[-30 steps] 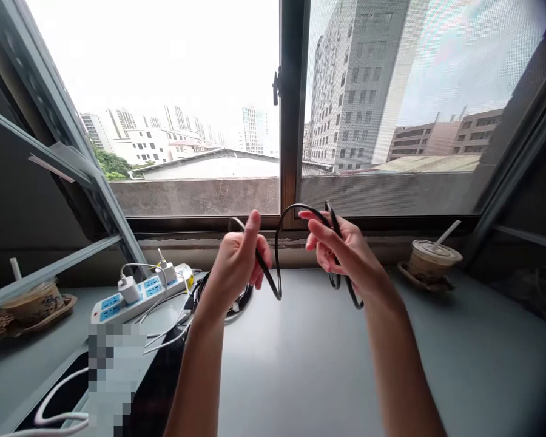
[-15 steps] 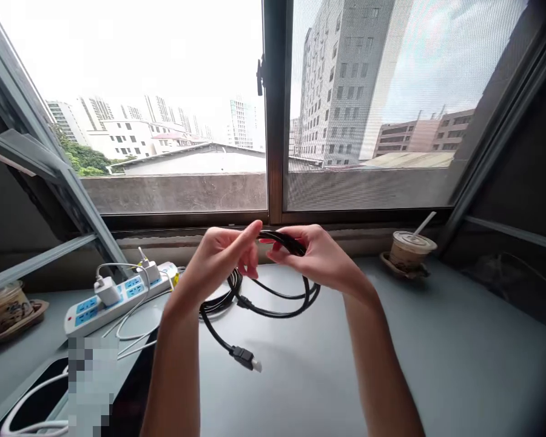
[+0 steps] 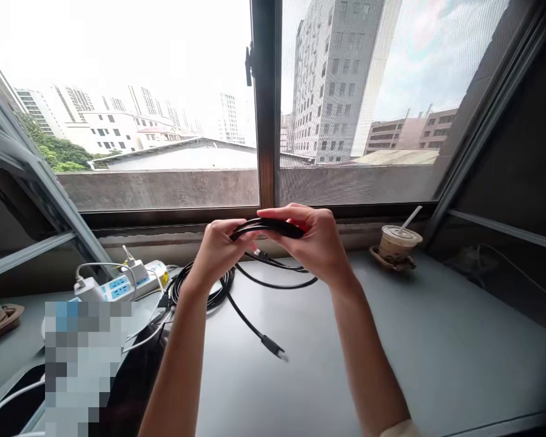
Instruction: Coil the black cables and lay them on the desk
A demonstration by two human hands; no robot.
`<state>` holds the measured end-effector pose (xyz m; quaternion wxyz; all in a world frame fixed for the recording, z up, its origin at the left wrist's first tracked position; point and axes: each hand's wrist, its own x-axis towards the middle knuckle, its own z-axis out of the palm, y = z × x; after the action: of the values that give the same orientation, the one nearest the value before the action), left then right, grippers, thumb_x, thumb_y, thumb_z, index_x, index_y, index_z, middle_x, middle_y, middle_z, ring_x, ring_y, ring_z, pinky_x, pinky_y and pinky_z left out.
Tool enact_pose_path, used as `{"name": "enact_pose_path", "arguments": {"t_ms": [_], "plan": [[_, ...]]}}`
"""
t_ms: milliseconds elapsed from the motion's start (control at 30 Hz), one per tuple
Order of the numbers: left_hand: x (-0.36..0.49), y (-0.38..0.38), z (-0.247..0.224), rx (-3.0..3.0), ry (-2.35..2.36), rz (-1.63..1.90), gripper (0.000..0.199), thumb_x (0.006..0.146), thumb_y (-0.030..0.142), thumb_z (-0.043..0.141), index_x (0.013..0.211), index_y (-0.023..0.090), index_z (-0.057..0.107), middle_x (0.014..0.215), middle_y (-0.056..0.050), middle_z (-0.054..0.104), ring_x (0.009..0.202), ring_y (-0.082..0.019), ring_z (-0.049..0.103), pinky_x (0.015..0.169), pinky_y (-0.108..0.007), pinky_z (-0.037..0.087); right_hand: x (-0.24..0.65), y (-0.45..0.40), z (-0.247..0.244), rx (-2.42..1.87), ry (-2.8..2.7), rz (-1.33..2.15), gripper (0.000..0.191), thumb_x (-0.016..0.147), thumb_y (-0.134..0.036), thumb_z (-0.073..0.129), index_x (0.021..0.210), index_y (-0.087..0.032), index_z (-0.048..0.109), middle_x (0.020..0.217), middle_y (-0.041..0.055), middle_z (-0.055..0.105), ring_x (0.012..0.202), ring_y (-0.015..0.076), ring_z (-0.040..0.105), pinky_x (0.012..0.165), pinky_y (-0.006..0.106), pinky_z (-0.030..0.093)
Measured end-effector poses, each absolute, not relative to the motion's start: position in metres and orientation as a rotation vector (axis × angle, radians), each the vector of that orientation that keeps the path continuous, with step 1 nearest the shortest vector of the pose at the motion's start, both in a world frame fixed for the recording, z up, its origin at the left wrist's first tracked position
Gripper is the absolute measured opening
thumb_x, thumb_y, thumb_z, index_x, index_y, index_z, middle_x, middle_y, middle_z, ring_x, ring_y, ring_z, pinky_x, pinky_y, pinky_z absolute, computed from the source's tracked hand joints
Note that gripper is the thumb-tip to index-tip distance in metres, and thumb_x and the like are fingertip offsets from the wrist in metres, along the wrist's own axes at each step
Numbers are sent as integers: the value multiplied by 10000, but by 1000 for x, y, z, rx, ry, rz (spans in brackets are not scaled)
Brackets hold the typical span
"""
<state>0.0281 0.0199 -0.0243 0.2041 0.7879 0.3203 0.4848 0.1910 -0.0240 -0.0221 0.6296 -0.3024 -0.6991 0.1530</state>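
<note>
Cable point(image 3: 279, 227), black, several strands bunched, is up btwn your two hands, mid-scene, over far part of table point(image 3: 264, 400). Your L hand point(image 3: 221, 249) has its L end: thumb + index pinching the strands, other fingers mostly hidden, can't tell how they sit. Your R hand point(image 3: 316, 240) has its R end: fingers laid along the top, thumb underneath, bundle pressed btwn. Hands are close but apart, short span of strands showing in the gap.

Slack loop hangs under the bundle, bowing out below your R hand. One plug point(image 3: 262, 255) w/ pale tip sits just under the bundle, btwn hands. Another black plug point(image 3: 272, 346) lies farther near, on a length that comes out by your L wrist and runs near + R; clear-ish tip, can't tell if it's touching the table.

Black coil point(image 3: 226, 290) is on table to L, partly behind your L wrist. Pwr strip point(image 3: 157, 273) is L of that, w/ white chargers point(image 3: 139, 271) plugged in, white leads around it. Far R: lidded cup point(image 3: 398, 244) w/ white straw point(image 3: 410, 217), upright in a brown holder point(image 3: 403, 265), well clear of your hands. Window frame point(image 3: 266, 109) behind, far side.
</note>
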Motion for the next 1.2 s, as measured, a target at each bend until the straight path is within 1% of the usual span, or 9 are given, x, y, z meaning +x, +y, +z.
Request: {"name": "enact_pose_path", "arguments": {"t_ms": [133, 200, 267, 400, 533, 700, 833, 1067, 1200], "plan": [[36, 24, -28, 1736, 940, 1744, 458, 746, 285, 609, 363, 168, 385, 295, 52, 336, 265, -51, 304, 316, -200, 190, 188, -22, -22, -696, -1520, 465, 329, 719, -276, 723, 1016, -148, 666, 868, 26, 654, 769, 84, 627, 666, 130, 494], [38, 19, -24, 1483, 859, 1839, 464, 704, 237, 626, 358, 176, 323, 290, 70, 287, 251, -36, 227, 303, -208, 120, 187, -19, -24, -724, -1513, 595, 357, 719, -357, 719, 985, -130, 648, 759, 21, 643, 652, 77, 613, 578, 128, 485], [40, 12, -19, 1326, 761, 1859, 460, 679, 196, 629, 354, 174, 304, 292, 76, 276, 258, -25, 189, 306, -206, 103, 187, -14, -26, -746, -1486, 723, 356, 753, -451, 666, 809, -101, 628, 607, 10, 590, 491, 64, 547, 454, 132, 436], [45, 6, -15, 1296, 705, 1820, 438, 664, 168, 628, 356, 169, 317, 300, 75, 279, 259, -22, 204, 294, -190, 118, 194, -8, -26, -719, -1389, 883, 497, 774, -483, 623, 500, -115, 432, 404, -28, 398, 334, 32, 377, 328, 138, 291], [51, 19, -27, 1357, 755, 1609, 396, 722, 224, 570, 381, 171, 376, 304, 54, 318, 268, -67, 366, 315, -179, 268, 204, -16, -17, -673, -1294, 1090, 518, 674, -346, 715, 447, -132, 301, 340, -71, 239, 291, -8, 189, 296, 134, 107], [67, 33, -51, 1348, 798, 1203, 263, 762, 287, 531, 547, 137, 553, 418, 39, 438, 444, -116, 572, 494, -200, 484, 203, -38, -5, -574, -1085, 1148, 529, 672, -260, 654, 420, -136, 205, 314, -73, 160, 265, -5, 105, 269, 142, 42], [88, 30, -63, 1400, 862, 1163, 315, 794, 323, 481, 584, 124, 603, 569, -24, 582, 485, -107, 560, 443, -197, 463, 193, -48, -6, -541, -1059, 962, 523, 658, -235, 658, 407, -135, 210, 300, -69, 171, 260, -2, 111, 269, 150, 63], [95, 25, -61, 1441, 989, 1310, 337, 785, 263, 457, 479, 144, 532, 472, -10, 525, 433, -83, 470, 425, -179, 378, 187, -47, -15, -421, -1260, 724, 518, 742, -230, 662, 402, -115, 288, 313, -65, 162, 278, -3, 155, 304, 139, 127], [83, 20, -53, 1508, 1074, 1346, 420, 823, 292, 426, 430, 154, 478, 386, -2, 461, 379, -78, 430, 423, -185, 346, 182, -50, -16, -275, -1299, 716, 548, 771, -187, 640, 407, -98, 240, 307, -59, 161, 274, -9, 133, 314, 140, 105]]}}
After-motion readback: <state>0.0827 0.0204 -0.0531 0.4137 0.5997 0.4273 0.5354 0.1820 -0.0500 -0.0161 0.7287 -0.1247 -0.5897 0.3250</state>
